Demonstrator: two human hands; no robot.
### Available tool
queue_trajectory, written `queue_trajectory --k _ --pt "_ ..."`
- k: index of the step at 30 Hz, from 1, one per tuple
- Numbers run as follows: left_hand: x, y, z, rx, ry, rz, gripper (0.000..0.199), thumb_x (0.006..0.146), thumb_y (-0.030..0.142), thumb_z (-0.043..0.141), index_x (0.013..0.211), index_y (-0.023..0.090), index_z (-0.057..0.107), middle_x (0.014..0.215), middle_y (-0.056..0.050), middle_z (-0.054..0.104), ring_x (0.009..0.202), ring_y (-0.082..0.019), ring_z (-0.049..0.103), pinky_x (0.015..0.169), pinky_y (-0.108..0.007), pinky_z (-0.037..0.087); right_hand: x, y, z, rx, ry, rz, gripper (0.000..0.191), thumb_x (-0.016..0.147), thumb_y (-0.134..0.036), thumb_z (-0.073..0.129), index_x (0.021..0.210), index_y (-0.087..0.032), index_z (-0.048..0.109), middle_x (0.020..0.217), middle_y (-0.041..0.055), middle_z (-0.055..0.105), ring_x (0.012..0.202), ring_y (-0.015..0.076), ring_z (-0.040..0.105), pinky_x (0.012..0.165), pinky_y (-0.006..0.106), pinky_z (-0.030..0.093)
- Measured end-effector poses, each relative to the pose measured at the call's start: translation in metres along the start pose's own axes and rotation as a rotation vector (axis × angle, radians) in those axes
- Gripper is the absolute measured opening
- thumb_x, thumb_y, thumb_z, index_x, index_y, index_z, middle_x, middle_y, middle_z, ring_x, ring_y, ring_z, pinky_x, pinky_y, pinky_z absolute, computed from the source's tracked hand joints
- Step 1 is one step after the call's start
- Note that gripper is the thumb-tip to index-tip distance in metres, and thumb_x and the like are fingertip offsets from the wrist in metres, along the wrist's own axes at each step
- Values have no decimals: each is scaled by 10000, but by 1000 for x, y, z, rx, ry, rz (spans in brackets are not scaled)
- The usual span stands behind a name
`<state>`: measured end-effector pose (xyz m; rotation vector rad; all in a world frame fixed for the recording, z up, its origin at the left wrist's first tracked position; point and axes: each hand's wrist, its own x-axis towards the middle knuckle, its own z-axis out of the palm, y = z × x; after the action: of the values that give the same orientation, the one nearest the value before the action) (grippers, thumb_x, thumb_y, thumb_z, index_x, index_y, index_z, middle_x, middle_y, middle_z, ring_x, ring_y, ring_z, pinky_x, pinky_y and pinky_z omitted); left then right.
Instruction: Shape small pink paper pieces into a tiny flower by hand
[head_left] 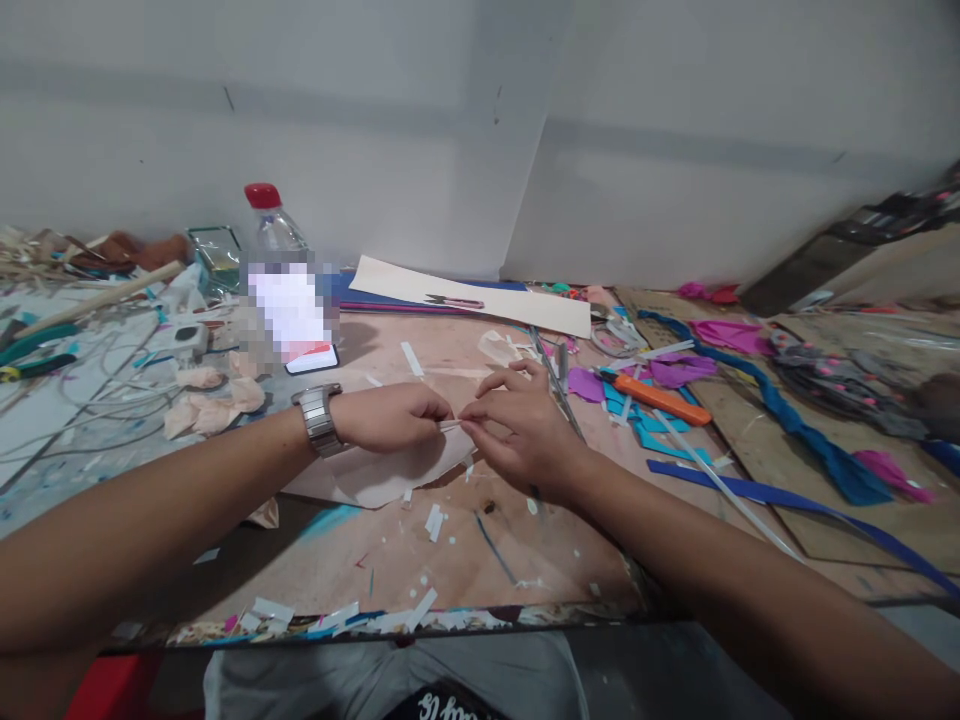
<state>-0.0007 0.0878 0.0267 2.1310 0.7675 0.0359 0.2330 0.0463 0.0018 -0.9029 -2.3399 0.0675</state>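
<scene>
My left hand (394, 415), with a metal-banded watch (321, 418) on its wrist, is closed on a pale, thin sheet (397, 475). Whether that sheet is paper or cloth I cannot tell. It hangs below the hand over the worktable, with part of it hidden by the fingers. The thumb and forefinger of my right hand (517, 425) pinch the sheet's edge right beside the left fingertips, and the other right fingers are raised and curved. Just beyond the right hand lie long metal scissors (559, 380), partly covered by it.
An orange cutter (656, 397) and blue strips (780, 497) lie to the right. Behind the hands are thread snips (455, 301) on a cream strip (517, 305). A phone (300, 325) leans before a red-capped bottle (277, 222). Green-handled pliers (41, 345) and cables sit left.
</scene>
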Motion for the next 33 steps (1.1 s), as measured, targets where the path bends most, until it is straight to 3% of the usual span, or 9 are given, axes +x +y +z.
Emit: queue_trajectory --k 20,27,33 --pt "-1 1 -2 23 26 -13 236 834 207 450 905 151 668 882 -48 684 817 -199 593 728 -296 429 0 2 0 -20 -6 25 114 952 -246 666 925 -251 777 880 19 787 976 234 674 1081 527 290" --pt "-1 3 0 -14 9 -11 241 922 359 523 905 149 640 758 3 567 685 -147 482 632 -271 368 -1 2 0 -20 -12 9 125 968 -256 657 922 -254 774 860 4 780 969 219 668 1098 511 274" --pt "0 2 2 -80 3 -9 201 910 328 518 851 160 613 715 16 537 651 -135 466 610 -262 360 0 0 0 3 8 -14 122 970 -255 656 956 -247 777 880 15 778 970 213 673 1088 501 284"
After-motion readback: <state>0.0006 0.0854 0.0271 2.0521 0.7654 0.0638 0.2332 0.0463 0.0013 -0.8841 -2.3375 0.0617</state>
